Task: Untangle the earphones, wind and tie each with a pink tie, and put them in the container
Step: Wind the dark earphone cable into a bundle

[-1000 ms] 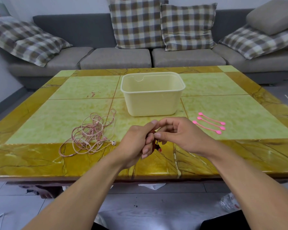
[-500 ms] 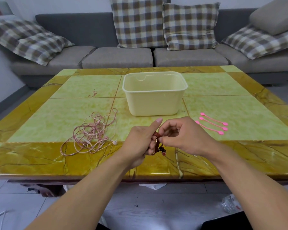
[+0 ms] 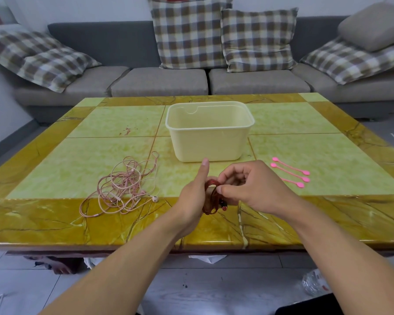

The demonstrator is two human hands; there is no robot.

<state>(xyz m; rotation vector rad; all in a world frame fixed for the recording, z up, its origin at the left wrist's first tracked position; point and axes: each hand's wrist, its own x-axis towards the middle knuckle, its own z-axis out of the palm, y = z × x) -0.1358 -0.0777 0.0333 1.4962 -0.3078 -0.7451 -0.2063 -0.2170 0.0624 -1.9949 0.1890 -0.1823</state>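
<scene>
A red earphone cord [image 3: 210, 198] is wound in loops round the fingers of my left hand [image 3: 192, 196], whose thumb points up. My right hand [image 3: 250, 187] pinches the cord at the top of the loops; the red earbuds hang just below. A tangled pink earphone set [image 3: 123, 187] lies on the table to the left, its white earbud near the front. Three pink ties [image 3: 290, 172] lie side by side on the right. The cream container [image 3: 209, 130] stands behind my hands, with nothing visible inside.
The yellow-green marble table [image 3: 305, 223] has its front edge close below my hands. A grey sofa [image 3: 159, 83] with checked cushions runs behind the table. A plastic bottle [image 3: 314, 284] lies on the floor at the lower right.
Both hands have risen slightly and my left thumb has straightened upward. The red cord loops now show more plainly round my left fingers as my right hand winds.
</scene>
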